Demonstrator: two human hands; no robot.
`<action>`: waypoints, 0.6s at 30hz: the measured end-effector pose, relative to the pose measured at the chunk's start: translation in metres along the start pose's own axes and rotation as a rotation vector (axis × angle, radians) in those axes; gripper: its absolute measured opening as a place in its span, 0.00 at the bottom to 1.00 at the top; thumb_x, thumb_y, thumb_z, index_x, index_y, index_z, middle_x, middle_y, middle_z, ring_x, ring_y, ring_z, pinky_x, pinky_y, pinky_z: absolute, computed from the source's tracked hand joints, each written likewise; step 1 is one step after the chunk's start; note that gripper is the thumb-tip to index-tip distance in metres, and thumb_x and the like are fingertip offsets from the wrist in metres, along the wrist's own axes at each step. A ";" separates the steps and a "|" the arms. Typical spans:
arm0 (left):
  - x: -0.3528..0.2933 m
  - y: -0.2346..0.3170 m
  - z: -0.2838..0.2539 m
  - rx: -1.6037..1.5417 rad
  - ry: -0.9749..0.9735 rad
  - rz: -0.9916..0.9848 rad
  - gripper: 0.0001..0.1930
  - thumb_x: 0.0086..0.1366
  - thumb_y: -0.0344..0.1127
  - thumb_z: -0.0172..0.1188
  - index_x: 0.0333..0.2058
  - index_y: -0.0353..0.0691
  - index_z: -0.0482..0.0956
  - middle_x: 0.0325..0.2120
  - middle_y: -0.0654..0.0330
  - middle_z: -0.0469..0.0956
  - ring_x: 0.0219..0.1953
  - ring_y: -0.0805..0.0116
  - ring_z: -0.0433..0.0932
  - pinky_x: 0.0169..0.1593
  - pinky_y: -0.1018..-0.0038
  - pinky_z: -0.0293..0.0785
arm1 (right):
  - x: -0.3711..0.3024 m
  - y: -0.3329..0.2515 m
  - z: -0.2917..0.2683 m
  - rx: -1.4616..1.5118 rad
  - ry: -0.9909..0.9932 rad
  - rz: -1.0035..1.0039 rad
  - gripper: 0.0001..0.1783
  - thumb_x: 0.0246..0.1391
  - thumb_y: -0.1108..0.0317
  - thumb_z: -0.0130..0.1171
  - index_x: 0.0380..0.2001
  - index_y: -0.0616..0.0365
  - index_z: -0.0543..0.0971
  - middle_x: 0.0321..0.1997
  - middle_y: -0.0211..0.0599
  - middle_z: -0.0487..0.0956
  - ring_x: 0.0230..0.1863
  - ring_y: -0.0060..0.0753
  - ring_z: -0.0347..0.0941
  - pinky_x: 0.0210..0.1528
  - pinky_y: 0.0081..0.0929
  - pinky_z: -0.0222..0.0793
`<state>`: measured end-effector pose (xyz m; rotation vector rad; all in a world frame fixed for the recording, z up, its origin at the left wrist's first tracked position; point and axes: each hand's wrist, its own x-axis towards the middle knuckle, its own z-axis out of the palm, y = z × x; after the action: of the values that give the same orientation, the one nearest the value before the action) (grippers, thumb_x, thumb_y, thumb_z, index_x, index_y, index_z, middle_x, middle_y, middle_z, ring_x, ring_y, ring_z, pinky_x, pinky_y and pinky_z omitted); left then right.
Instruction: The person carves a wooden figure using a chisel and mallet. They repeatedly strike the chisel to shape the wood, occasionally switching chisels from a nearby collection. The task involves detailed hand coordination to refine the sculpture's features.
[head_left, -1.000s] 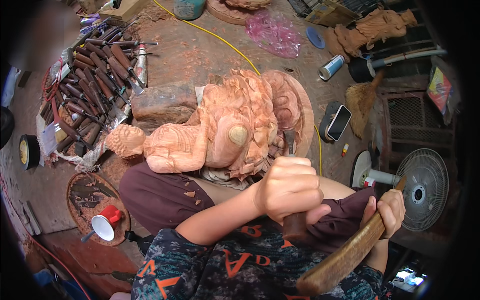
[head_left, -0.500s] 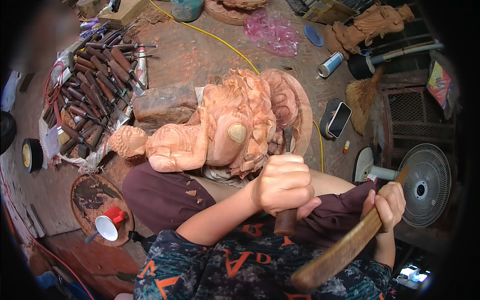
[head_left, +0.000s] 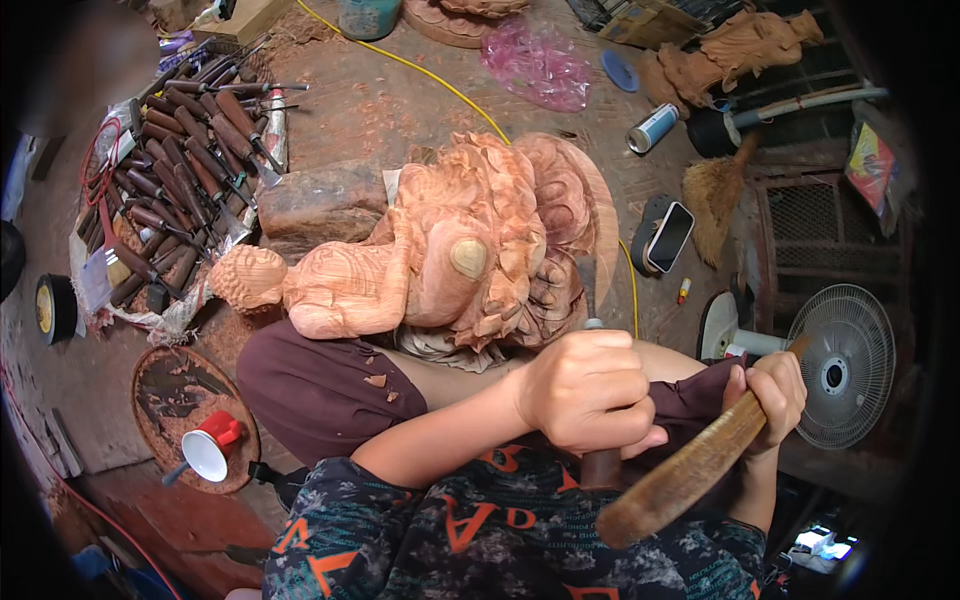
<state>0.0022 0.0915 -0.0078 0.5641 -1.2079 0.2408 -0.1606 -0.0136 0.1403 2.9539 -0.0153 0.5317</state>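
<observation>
A carved wooden statue [head_left: 345,285] of a seated figure lies across my lap, its curly head to the left and its round petalled base to the right. My left hand [head_left: 585,392] is closed around a chisel, whose dark wooden handle [head_left: 601,469] sticks out below the fist. Its metal shaft shows above the fist, close to the statue's base; I cannot tell whether the edge touches the wood. In my right hand [head_left: 776,396] is a curved wooden mallet [head_left: 685,478], its thick end just right of the chisel handle and apart from it.
Many wood-handled carving tools [head_left: 185,170] lie heaped at the left. A wood block [head_left: 325,205] stands behind the statue. A round tray [head_left: 150,425] holds a red and white mug [head_left: 207,450]. At the right are a phone [head_left: 670,238], a broom [head_left: 712,205] and a fan [head_left: 842,368]. A yellow cord [head_left: 430,75] crosses the floor.
My left hand has moved right and slightly toward me with the chisel, drawing the shaft back from the statue's base. The mallet's thick end has risen a little and shifted right.
</observation>
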 end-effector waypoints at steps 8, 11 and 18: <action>0.005 -0.005 0.004 0.005 0.077 -0.103 0.13 0.51 0.32 0.66 0.19 0.37 0.69 0.13 0.66 0.58 0.12 0.71 0.58 0.18 0.75 0.53 | -0.003 0.002 0.003 0.037 0.060 0.053 0.15 0.45 0.81 0.60 0.36 0.60 0.67 0.18 0.37 0.67 0.17 0.35 0.64 0.21 0.31 0.61; 0.012 -0.008 0.003 -0.043 0.130 -0.170 0.13 0.50 0.31 0.67 0.19 0.38 0.69 0.13 0.66 0.59 0.12 0.70 0.59 0.17 0.74 0.53 | -0.004 0.004 0.005 0.096 0.103 0.064 0.16 0.45 0.81 0.60 0.36 0.60 0.66 0.19 0.37 0.68 0.17 0.35 0.64 0.21 0.31 0.61; 0.013 -0.012 0.006 -0.018 0.159 -0.229 0.17 0.48 0.33 0.67 0.14 0.42 0.64 0.12 0.65 0.56 0.13 0.67 0.61 0.18 0.72 0.54 | -0.009 0.009 -0.002 -0.109 -0.062 0.035 0.16 0.44 0.83 0.58 0.35 0.61 0.65 0.19 0.40 0.67 0.17 0.36 0.63 0.20 0.32 0.61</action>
<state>0.0081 0.0766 0.0026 0.6498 -0.9812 0.0786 -0.1701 -0.0228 0.1406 2.8673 -0.0999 0.4288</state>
